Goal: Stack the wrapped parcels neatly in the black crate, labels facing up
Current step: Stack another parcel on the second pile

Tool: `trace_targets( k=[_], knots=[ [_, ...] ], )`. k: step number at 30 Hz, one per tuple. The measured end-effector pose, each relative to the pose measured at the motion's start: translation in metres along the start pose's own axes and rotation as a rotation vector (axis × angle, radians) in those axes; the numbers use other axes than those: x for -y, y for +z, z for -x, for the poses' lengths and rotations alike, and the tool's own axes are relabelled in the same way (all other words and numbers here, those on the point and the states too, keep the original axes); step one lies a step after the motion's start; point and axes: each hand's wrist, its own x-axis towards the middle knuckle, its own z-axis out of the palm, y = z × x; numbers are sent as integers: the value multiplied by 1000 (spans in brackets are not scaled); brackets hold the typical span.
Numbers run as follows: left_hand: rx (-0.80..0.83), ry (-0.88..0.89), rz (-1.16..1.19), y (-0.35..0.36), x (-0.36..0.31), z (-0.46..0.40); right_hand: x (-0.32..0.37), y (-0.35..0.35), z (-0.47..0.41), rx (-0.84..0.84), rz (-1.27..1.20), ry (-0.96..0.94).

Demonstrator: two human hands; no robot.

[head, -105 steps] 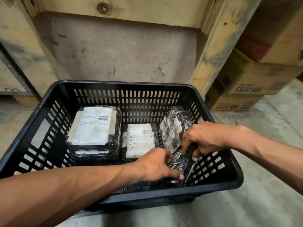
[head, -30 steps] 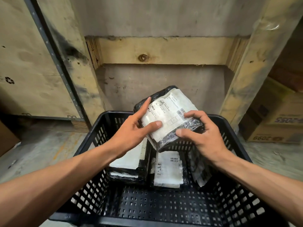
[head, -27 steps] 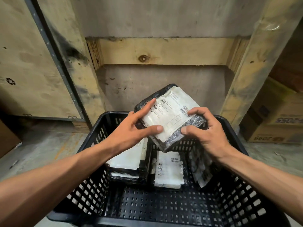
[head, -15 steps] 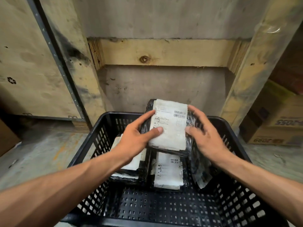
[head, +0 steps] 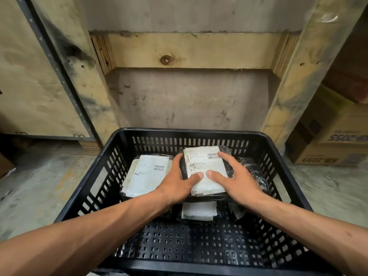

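The black crate (head: 93, 170) sits on the floor before me. Inside, a black-wrapped parcel with a white label (head: 205, 162) lies label up on top of a smaller labelled parcel (head: 199, 213). My left hand (head: 176, 184) grips its left edge and my right hand (head: 237, 180) rests on its right side, thumbs on the label. A larger parcel stack (head: 145, 176), label up, lies to the left. A clear-wrapped parcel (head: 256, 174) leans against the crate's right wall.
A wooden pallet frame (head: 189, 50) and grey wall stand right behind the crate. Cardboard boxes (head: 336, 142) are stacked at the right. A metal rack post (head: 59, 76) runs down the left. The crate's near floor (head: 189, 246) is bare.
Both hands have lowered the labelled parcel from above the crate's rim down onto the smaller parcel in the middle, turning it square with the label up.
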Motion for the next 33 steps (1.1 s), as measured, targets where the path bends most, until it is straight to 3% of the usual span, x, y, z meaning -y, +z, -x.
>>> trace_targets(
  k=[11, 19, 26, 33],
  knots=[
    [95, -227, -334, 31, 14, -12, -30, 12, -12, 89, 175, 198],
    [75, -461, -658, 57, 24, -30, -46, 24, -31, 402, 392, 247],
    [145, -391, -681, 49, 40, -28, -55, 19, -34, 460, 444, 232],
    [141, -281, -873, 42, 43, -14, -54, 20, -32, 444, 469, 288]
  ],
)
